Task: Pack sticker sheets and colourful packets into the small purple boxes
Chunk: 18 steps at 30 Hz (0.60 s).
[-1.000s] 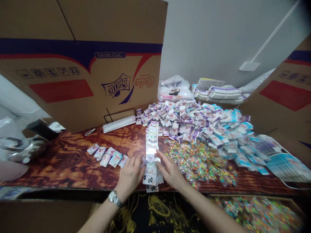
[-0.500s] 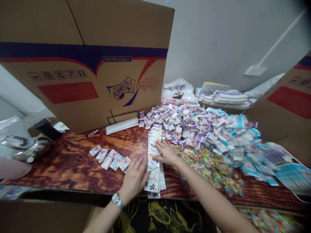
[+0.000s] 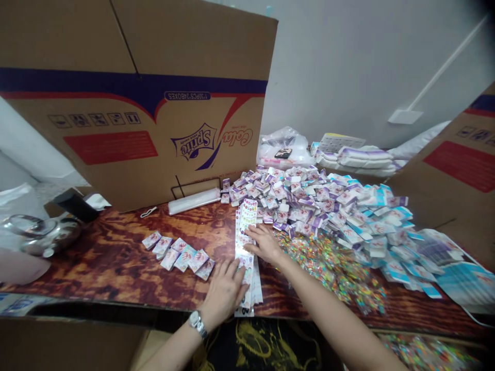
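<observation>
A stack of long sticker strips (image 3: pixel 247 219) with colourful printed dots lies lengthwise on the table in front of me. My right hand (image 3: pixel 266 244) rests on the strips' middle from the right, fingers stretched out and thumb apart. Lower down, my left hand (image 3: pixel 223 288) lies with outstretched fingers at the strips' left edge, fingertips touching them. A silver watch circles that wrist. Just left of it sit several small printed boxes (image 3: pixel 186 256), white and purple, in two staggered rows. The undersides of both hands are hidden.
A heap of small cartons (image 3: pixel 309 198) covers the right back of the table (image 3: pixel 116 263). In front of it lie many small clear packets (image 3: pixel 332 268) with colourful contents. A large cardboard box (image 3: pixel 154 113) stands behind, with a plastic roll (image 3: pixel 194 201) before it. A metal kettle (image 3: pixel 48 234) stands left.
My left hand has moved right, from beside the small boxes onto the strips' edge. One more small box now shows at the right end of the rows. My right hand stays nearly in place.
</observation>
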{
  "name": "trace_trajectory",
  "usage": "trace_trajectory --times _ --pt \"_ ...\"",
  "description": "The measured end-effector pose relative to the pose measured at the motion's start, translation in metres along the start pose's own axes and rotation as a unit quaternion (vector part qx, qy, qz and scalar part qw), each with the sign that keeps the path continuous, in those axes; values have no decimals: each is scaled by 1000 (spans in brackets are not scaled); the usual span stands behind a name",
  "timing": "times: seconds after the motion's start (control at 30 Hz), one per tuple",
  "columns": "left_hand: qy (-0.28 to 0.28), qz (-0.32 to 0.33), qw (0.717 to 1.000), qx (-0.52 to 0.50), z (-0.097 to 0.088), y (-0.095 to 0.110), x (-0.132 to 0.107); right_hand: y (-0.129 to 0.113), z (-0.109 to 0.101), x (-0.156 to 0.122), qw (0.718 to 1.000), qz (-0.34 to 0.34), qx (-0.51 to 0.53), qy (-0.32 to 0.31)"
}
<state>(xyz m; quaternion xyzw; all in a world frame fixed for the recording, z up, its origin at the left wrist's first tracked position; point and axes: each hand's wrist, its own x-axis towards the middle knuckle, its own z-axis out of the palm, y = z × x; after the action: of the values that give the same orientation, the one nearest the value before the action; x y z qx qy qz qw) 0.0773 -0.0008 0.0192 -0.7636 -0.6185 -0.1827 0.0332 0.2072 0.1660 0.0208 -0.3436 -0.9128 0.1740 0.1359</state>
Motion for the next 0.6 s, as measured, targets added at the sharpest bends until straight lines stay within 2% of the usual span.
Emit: trace_trajectory --times 0.2,0.27,0.3,0.33,0.37,0.4,0.43,0.5,0.53,0.6 --pt "11 -15 998 -59 -6 2 1 -6 8 2 995 -21 53 79" --pt "18 -47 989 -138 -12 3 3 -14 -1 0 991 -27 69 113" --pt "13 -81 977 -199 -17 5 5 -19 -9 -3 988 -27 75 130" --pt "1 -129 952 -277 -22 7 7 -25 -18 -7 985 -30 81 151" --pt "-16 -184 910 -370 -28 8 10 -33 -29 -14 981 -39 87 170" --pt "-35 -236 849 -471 -35 10 14 -41 -40 -22 976 -55 92 189" --pt "-52 -273 774 -570 -41 11 19 -49 -50 -32 967 -97 100 214" --pt "-58 -303 619 -722 -52 13 29 -67 -66 -55 950 -208 99 211" --pt "-57 -309 553 -771 -56 13 34 -75 -71 -67 941 -258 96 196" --pt "-68 -336 448 -826 -60 13 42 -91 -76 -89 929 -322 85 160"
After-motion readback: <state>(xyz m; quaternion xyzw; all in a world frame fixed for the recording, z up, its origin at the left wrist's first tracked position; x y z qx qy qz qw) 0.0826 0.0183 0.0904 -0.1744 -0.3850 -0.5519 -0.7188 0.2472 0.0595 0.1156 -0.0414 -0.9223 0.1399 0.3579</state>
